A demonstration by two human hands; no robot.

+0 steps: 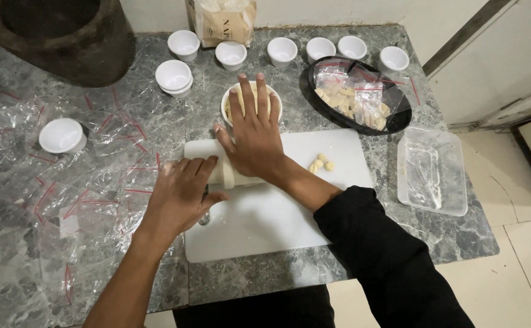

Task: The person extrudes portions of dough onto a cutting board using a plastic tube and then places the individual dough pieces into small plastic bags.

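A white cutting board [265,218] lies on a grey marble table [10,267]. My right hand [253,140] is flat on the board's far left part, fingers spread, pressing down on a pale flat tool [227,174]. My left hand [180,194] curls over the tool's near end at the board's left edge, and a small metal part [204,219] shows under it. Several peeled pale cloves [321,163] lie on the board right of my right wrist. Just behind my right fingertips stands a white bowl [226,103] with pale pieces in it.
Several small white cups [282,50] line the far edge, with more at the left [62,135]. A black tray [399,119] holds bagged pale pieces. There are also a clear plastic box [432,173], empty zip bags [77,194], a dark pot [58,36] and a paper bag [223,21].
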